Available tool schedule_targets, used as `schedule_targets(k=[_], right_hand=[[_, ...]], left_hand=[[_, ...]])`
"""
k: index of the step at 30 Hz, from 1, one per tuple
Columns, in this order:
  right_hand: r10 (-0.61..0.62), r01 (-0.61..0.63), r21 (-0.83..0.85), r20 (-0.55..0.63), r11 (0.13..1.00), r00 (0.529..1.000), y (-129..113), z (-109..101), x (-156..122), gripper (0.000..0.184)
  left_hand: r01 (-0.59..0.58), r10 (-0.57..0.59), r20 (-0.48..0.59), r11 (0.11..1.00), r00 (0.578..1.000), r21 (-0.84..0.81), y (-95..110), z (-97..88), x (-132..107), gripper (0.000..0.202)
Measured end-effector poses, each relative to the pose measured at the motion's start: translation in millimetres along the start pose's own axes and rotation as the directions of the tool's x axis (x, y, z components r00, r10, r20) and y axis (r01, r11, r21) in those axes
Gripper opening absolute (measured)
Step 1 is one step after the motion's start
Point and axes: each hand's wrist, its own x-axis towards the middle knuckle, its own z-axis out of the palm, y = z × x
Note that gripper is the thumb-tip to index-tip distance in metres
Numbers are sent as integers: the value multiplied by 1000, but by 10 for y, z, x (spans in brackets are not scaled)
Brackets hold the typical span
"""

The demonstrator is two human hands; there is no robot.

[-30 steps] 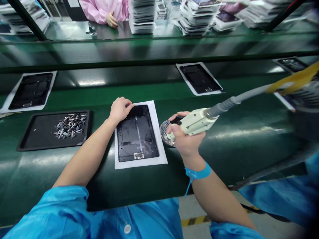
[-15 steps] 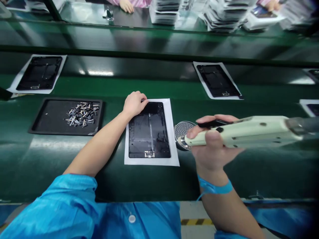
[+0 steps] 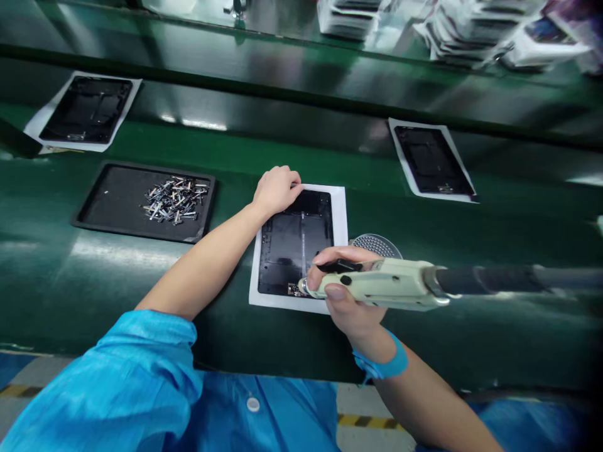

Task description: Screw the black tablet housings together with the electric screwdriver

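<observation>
A black tablet back housing [image 3: 286,248] lies on a white sheet [image 3: 340,210] in front of me. My left hand [image 3: 277,191] grips the housing's upper left corner, its fingers curled over the far edge. My right hand [image 3: 351,317] is wrapped round a pale green electric screwdriver [image 3: 400,285], held nearly level with a finger at its black lever. The screwdriver's nose is over a small circuit board [image 3: 294,289] at the housing's near edge; I cannot tell whether the tip touches it. Right hand and tool cover the housing's lower right part.
Partly behind the screwdriver stands a round perforated metal dish [image 3: 377,243]. A black tray [image 3: 117,204] at left holds a pile of small metal parts [image 3: 176,198]. Further housings on sheets lie at far left [image 3: 87,110] and far right [image 3: 428,160]. White stacks [image 3: 351,19] stand beyond.
My right hand has brought the screwdriver leftward from beside the dish to over the housing's circuit board. My left hand keeps its place on the corner. The camera view has shifted and tilted.
</observation>
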Motion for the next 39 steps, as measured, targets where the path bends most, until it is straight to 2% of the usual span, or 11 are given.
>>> schedule_targets(k=[3, 7, 17, 19, 22, 27, 29, 31, 35, 37, 39], right_hand=[[-77, 78, 72, -13, 994, 997, -3, 12, 10, 28], [-165, 167, 100, -28, 981, 986, 25, 30, 15, 39], [-158, 164, 81, -74, 983, 985, -49, 12, 87, 34], [-232, 242, 38, -184, 969, 955, -116, -76, 172, 33], [-358, 347, -96, -365, 933, 859, -173, -272, 295, 29], [-362, 284, -228, -496, 931, 789, -75, -578, 374, 24], [-374, 280, -255, -508, 926, 776, -22, -647, 383, 27], [-372, 264, -273, -519, 925, 769, 5, -681, 391, 30], [-370, 258, -272, -546, 927, 752, -22, -676, 396, 29], [-394, 294, -264, -547, 918, 738, -52, -656, 396, 28], [-413, 315, -268, -548, 910, 727, -75, -639, 394, 27]], left_hand=[[2, -2, 12, 1000, 1000, 15, 21, -14, -8, 23], [6, -6, 19, 1000, 1000, 24, 31, -8, -10, 23], [-8, 8, 10, 1000, 1000, 2, 5, 12, -12, 23], [-14, 14, -1, 1000, 1000, -9, -13, 20, -9, 22], [-25, 24, -27, 999, 999, -30, -52, 47, 7, 19], [-35, 20, -255, 998, 967, -56, -111, 59, 18, 21], [-17, -2, -367, 999, 930, -50, -119, 7, -41, 20], [49, -59, -398, 998, 916, -36, -116, -92, -174, 20], [329, -301, -192, 935, 934, 135, -87, -403, -630, 41], [422, -438, -12, 856, 899, 300, -52, -557, -873, 53], [414, -510, 122, 797, 852, 440, 4, -657, -1076, 58]])
